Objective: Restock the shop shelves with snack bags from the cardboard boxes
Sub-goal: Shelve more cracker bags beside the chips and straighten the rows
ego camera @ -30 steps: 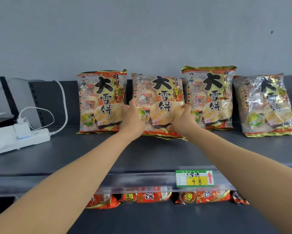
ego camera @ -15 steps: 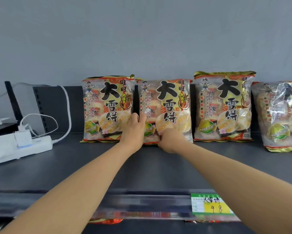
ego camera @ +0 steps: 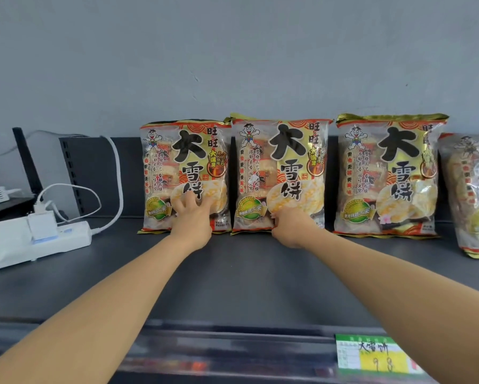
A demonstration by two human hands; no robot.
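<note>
While both stand upright, the left hand (ego camera: pixel 191 220) presses spread fingers on the snack bag (ego camera: pixel 161 162) nearest the power strip (ego camera: pixel 64 239); the right hand (ego camera: pixel 291 225) curls low on the 2nd bag (ego camera: pixel 285 162), grip unclear. Likely light, slick, brittle inside: hold side seams.

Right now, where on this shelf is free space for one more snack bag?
Free: the bare shelf front, between the bag row and the price tag; also the gap between the power strip and the leftmost bag. Crowded: the bag row itself.
</note>
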